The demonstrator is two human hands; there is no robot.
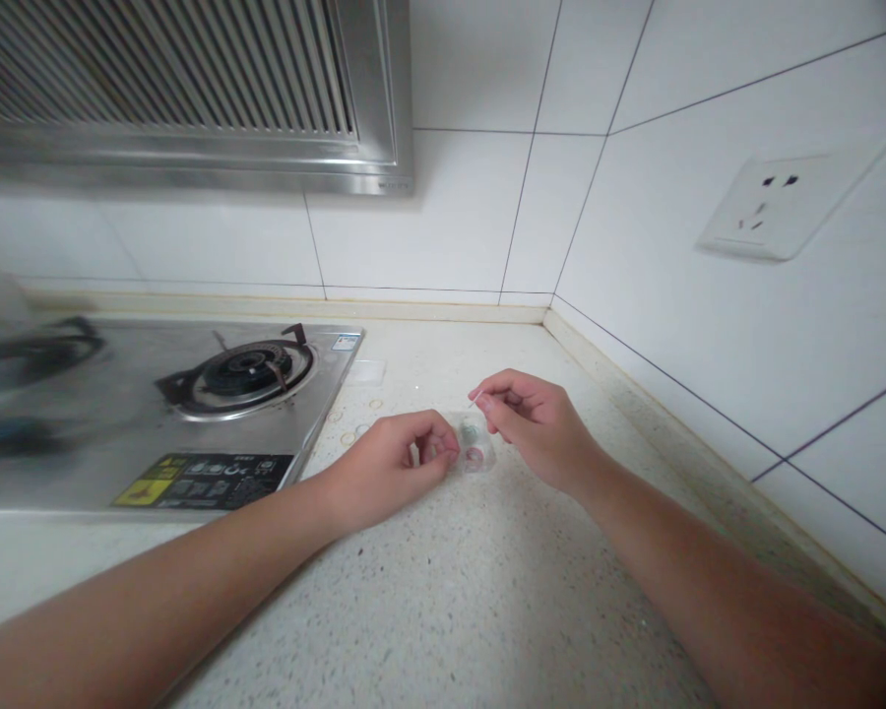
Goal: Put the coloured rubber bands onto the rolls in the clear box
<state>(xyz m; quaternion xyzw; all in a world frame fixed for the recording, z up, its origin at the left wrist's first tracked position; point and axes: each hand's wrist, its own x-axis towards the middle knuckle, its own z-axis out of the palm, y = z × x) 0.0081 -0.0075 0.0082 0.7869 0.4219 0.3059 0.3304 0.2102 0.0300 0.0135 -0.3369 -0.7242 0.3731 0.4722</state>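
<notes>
On the countertop (443,591) lies a small clear plastic box (478,463) with compartments, holding a greenish and a reddish thing too small to name. My left hand (403,458) rests at its left side, fingers curled and fingertips closed on the near left edge. Above the box's right side, my right hand (532,423) pinches a thin pale strand (475,400) between thumb and forefinger. Thin yellowish rings (376,404) lie on the counter beyond my left hand. A flat clear plastic piece (367,372), perhaps a lid, lies beside the stove.
A steel gas stove (192,423) with black burners (247,369) takes up the left. Over it hangs a range hood (369,158). White tiled walls (473,217) meet in a corner behind the counter, and a power socket (783,207) sits on the right wall.
</notes>
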